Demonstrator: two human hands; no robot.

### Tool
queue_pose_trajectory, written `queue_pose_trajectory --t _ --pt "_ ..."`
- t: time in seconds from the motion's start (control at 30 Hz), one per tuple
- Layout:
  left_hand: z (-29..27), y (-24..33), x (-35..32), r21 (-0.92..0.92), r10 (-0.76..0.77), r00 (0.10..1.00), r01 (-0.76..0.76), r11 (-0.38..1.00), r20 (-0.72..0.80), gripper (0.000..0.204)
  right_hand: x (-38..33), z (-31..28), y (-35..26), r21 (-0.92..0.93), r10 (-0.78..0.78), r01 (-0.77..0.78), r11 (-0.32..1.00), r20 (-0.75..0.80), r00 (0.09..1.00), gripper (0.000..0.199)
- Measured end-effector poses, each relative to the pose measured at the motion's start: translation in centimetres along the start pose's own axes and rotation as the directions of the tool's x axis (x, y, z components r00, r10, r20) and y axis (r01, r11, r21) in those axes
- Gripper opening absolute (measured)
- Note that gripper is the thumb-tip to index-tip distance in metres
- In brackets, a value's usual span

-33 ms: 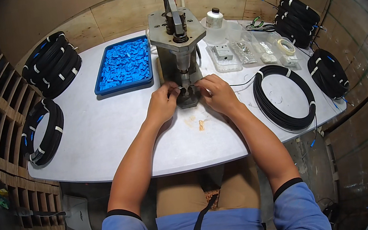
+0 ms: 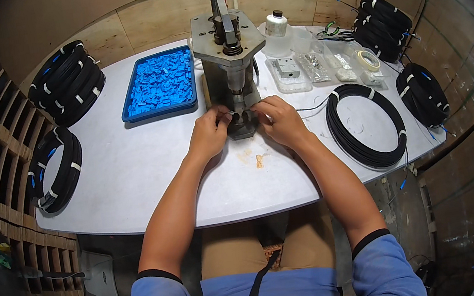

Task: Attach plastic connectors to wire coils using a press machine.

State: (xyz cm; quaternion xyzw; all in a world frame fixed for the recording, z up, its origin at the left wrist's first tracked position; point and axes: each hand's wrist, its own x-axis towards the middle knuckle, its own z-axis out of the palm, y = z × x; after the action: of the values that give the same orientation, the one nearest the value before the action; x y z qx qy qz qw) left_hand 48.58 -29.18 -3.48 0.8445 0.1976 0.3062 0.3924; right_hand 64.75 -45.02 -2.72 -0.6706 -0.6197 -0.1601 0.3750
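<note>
While sitting square to the front edge of the bench (image 2: 126, 181), got the left hand (image 2: 209, 132) and the right hand (image 2: 283, 120) in at the foot of the metal press (image 2: 235, 74), set back from that edge and about midway between the left and right ends. Have the left hand on the left side, with fingers curled in close to the thumb. Have the right hand opposite, with fingers bent down and bunched the same way. Can't tell what either one has hold of, if anything: too small and half hidden. Can see a thin lead (image 2: 311, 108) running from behind the right hand to a big black coil (image 2: 339, 136) near the right end of the front edge. Notice a small tan mark (image 2: 259, 161) just in front of the press.

Further out, spot a blue tray (image 2: 161, 115) left of the press toward the back edge, filled with little blue pieces (image 2: 159, 83). Right of the press, find a white bottle (image 2: 275, 26) near the back edge, plus a grey metal block (image 2: 287, 67) and a roll of tape (image 2: 368, 60). Also got stacked black coils at the back left corner (image 2: 68, 86) and back right corner (image 2: 381, 31).
</note>
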Motion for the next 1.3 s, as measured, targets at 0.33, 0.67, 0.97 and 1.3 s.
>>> queue_pose_trajectory --t 0.33,0.67,0.97,1.3 --pt "-0.05 0.24 -0.1 -0.03 -0.005 1.0 0.005 1.0 0.003 0.02 -0.01 0.02 -0.02 -0.01 -0.001 0.001 1.0 0.001 1.0 0.027" --pt "-0.06 0.18 -0.11 -0.026 0.008 1.0 -0.009 1.0 -0.009 0.019 0.08 0.27 0.11 -0.02 -0.015 0.014 1.0 -0.01 1.0 0.027" --pt "0.09 0.13 -0.11 -0.03 0.005 1.0 -0.005 1.0 -0.018 0.021 0.03 0.24 0.11 -0.028 -0.04 0.04 0.999 -0.028 0.999 0.027" --pt "0.0 0.35 -0.17 -0.025 -0.004 1.0 0.004 1.0 -0.011 0.023 -0.02 0.05 -0.04 -0.033 -0.047 0.046 0.998 -0.025 0.999 0.025"
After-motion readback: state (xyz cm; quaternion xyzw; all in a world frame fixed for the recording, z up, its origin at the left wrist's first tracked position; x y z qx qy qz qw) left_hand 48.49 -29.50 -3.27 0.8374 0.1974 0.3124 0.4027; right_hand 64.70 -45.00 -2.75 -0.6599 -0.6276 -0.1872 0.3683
